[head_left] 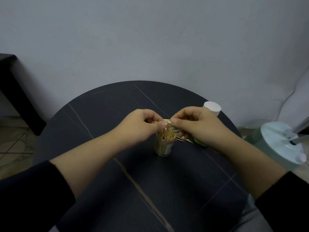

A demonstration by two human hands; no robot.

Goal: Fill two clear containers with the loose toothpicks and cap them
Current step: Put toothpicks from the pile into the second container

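A clear container (164, 147) stands upright in the middle of a round dark table (100, 124). It is open at the top and packed with toothpicks (167, 133) that stick out past its rim. Right above it, the left hand (142, 123) and the right hand (195, 125) meet. Both hands are closed, with fingers and thumbs pinching a bunch of toothpicks (167, 121), one hand at each end. The bunch lies sideways, most likely so the sticks can be lined up before they go down into the container. Holding it over the open top means any stick that slips should fall in and not onto the table. A few loose toothpicks (183, 139) lie on the table just right of the container, close enough to grab. A green thing (199, 144) peeks out under the right hand; it may be a lid, but I cannot tell. A white round tub (212, 108) stands at the far right edge of the table. I cannot see a second clear container. This one looks almost full and is not capped yet.
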